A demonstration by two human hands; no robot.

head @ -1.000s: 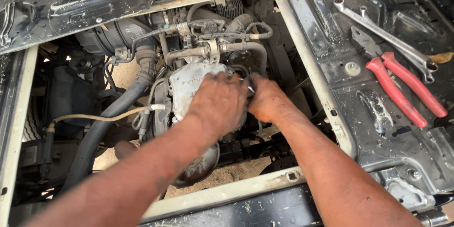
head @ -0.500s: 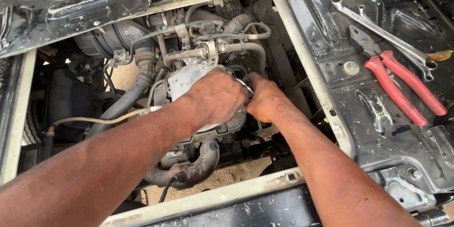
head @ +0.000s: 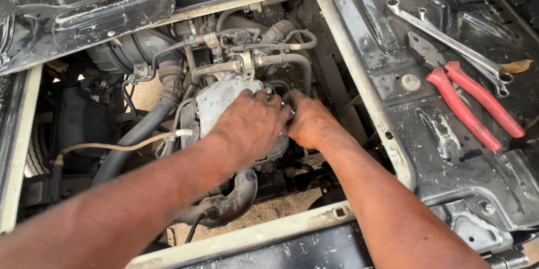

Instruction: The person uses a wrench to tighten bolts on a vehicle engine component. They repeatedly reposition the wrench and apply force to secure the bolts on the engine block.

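the black sheet-metal floor panel (head: 449, 129) to the right of the engine opening carries my tools. red-handled pliers (head: 466, 103) lie on it, handles slanting down to the right. just above the pliers lie two long steel spanners (head: 443, 39), side by side on the same slant. a dry leaf (head: 517, 66) lies by the spanners' lower ends.
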